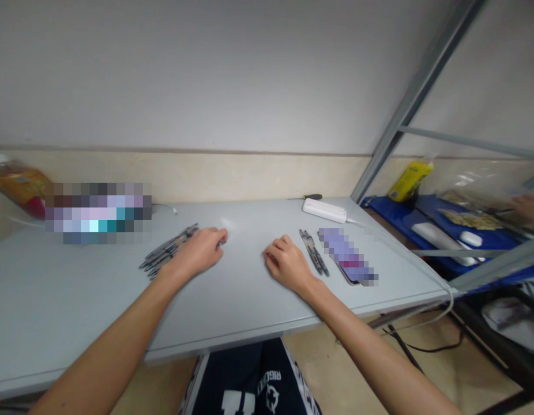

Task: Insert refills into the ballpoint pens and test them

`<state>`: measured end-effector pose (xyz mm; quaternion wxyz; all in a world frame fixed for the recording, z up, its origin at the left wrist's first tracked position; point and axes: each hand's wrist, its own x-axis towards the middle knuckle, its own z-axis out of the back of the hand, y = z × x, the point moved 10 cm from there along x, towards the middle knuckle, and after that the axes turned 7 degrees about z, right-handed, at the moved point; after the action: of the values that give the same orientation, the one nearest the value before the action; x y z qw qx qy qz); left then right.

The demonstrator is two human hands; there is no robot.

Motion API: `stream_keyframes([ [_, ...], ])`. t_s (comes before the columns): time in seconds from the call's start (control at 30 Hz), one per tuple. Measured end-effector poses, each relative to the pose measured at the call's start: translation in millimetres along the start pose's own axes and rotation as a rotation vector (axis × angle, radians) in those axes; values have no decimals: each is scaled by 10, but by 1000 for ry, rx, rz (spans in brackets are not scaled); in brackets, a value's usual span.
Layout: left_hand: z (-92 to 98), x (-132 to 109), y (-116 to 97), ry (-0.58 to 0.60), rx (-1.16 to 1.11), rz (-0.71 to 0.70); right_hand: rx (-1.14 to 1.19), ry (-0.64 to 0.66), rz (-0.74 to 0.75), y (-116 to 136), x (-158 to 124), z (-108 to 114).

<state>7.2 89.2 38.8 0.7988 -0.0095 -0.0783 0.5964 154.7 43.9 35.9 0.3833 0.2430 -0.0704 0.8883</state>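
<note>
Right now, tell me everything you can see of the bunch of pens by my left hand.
The bunch of pens is slim and mostly dark grey and black, probably plastic. The pens lie flat, roughly side by side, slanting away from you toward the right on the pale grey table. Your left hand and wrist hide part of them; whether they touch is unclear. I can't count them exactly.

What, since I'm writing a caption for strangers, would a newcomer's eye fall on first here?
Probably the person's bare left hand and right hand, set apart near the middle of the pale table. Next, a bunch of dark pens beside the left hand, and a smaller group of pens just right of the right hand. The bright yellow packet also stands out, beyond the metal post at right.
</note>
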Motion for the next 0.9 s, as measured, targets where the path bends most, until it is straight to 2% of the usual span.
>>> stream_keyframes([
  [0.17,3,-86,-476,-13,-418,-220,39,-23,10,40,6,54],
  [0.27,-19,-141,-682,2,-619,-285,81,-20,34,72,12,55],
  [0.33,-1,-164,-755,-38,-673,-314,114,7,58,88,13,16],
  [0.43,-1,-159,-749,-71,-730,-304,194,22,86,93,8,-28],
  [0.57,-24,-141,-686,-68,-657,-299,280,-72,2,-38,1,30],
  [0.67,-16,-132,-635,-102,-489,-315,305,-172,-162,-246,-32,102],
  [0.77,-22,-113,-592,-144,-314,-313,338,-199,-312,-410,-81,114],
  [0.83,-32,-109,-600,-168,-213,-309,293,-195,-317,-388,-78,157],
  [0.9,-47,-119,-644,-179,-128,-307,153,-172,-222,-223,-31,232],
])
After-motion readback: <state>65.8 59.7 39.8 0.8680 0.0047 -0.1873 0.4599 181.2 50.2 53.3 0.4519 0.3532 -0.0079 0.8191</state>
